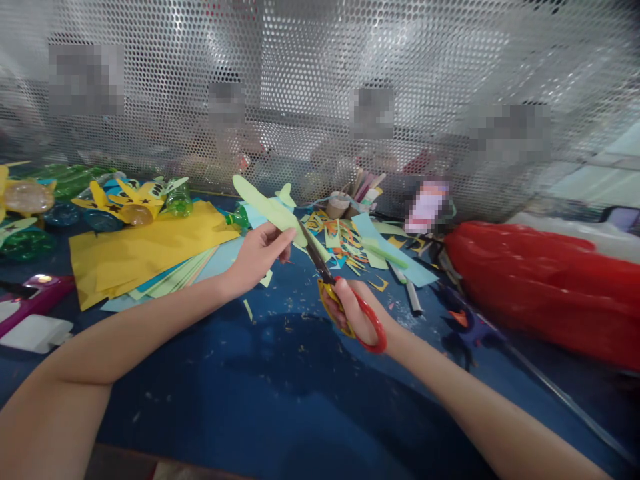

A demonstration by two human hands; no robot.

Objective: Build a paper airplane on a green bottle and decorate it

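Observation:
A piece of light green paper (265, 208), long with a rounded end, is pinched between the thumb and fingers of my left hand (260, 257). My right hand (357, 307) grips a pair of scissors (316, 253) by handles of red and yellow plastic. The dark blades lie along the paper's right part, close to my left thumb. Whether the blades are fully together cannot be made out. Both hands are above the blue table (225, 393). Small paper scraps (345, 237) lie in a heap just beyond the scissors.
Yellow paper sheets (150, 250) lie at left, near cut plastic bottles with paper shapes (135, 207). A white charger (37, 333) is at the left edge. At right are a glue gun (473, 327) and a red plastic bag (545, 287). A perforated metal screen (300, 87) stands behind.

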